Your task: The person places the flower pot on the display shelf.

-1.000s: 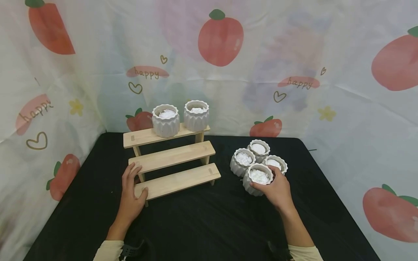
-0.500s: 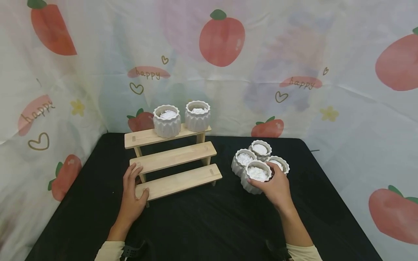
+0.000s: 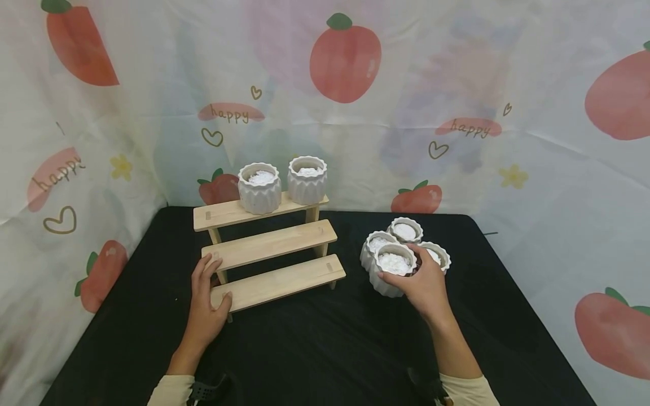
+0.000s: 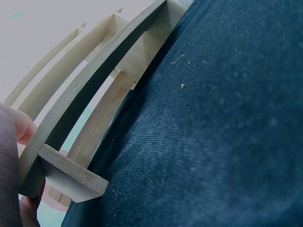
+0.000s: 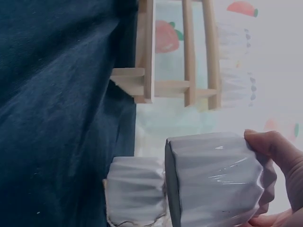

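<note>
Leftmost, the left hand [image 3: 205, 304] rests on the near-left end of the rack [image 3: 269, 245], a wooden stand of three steps on the black cloth [image 3: 315, 344]. Its fingers lie straight and a little apart along the rack's left side, and the thumb lies across the lowest step; nothing is gripped. From the left wrist view, a fingertip presses against the rack's [image 4: 85, 99] side by the end of the bottom board, with the cloth [image 4: 218, 142] running off to the right.

On the top step stand two ribbed white pots, each filled with white stuff: the left pot [image 3: 259, 188] near the middle of the board, the right pot [image 3: 307, 180] just beside it at the board's right end. The two lower steps carry nothing.

Right of the rack, well apart from it, a cluster of pots sits on the cloth. The back pot [image 3: 404, 230] stands furthest away, the side pot [image 3: 372, 248] is to its near left, and the far-right pot [image 3: 438, 256] is partly hidden behind the hand.

Nearest of the four, the held pot [image 3: 392, 270] is in the right hand [image 3: 424, 287], whose fingers curl round its right side and rim, thumb at the front. In the right wrist view the held pot [image 5: 213, 179] appears raised next to its neighbour, fingertips [image 5: 270, 144] clamped on its ribbed wall.
</note>
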Demonstrator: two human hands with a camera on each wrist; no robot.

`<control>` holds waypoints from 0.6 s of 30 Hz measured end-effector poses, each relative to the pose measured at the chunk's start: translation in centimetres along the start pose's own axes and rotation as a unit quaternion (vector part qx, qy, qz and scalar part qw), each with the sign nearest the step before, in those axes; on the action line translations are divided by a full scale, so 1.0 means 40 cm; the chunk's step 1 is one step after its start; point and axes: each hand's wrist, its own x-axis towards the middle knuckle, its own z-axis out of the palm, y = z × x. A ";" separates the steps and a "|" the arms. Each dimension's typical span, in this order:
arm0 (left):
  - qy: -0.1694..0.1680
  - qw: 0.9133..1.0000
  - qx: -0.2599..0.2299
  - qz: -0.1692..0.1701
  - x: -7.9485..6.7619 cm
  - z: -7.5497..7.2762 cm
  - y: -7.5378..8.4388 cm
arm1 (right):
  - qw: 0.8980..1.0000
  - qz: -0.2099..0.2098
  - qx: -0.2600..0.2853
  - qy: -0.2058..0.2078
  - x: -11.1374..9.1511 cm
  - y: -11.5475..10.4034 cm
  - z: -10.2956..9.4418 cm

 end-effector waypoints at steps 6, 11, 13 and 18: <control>0.000 1.000 0.000 0.001 0.000 0.000 0.000 | 1.000 -0.007 0.012 -0.006 0.003 -0.018 0.002; 0.002 1.000 0.000 0.001 0.001 0.001 0.006 | 0.999 -0.019 0.024 -0.011 0.011 -0.039 0.009; 0.000 1.000 0.001 -0.003 0.000 0.000 0.007 | 0.999 -0.023 0.035 -0.014 0.016 -0.047 0.014; -0.001 1.000 -0.001 -0.004 -0.001 -0.001 0.002 | 0.998 -0.031 0.058 -0.017 0.026 -0.066 0.037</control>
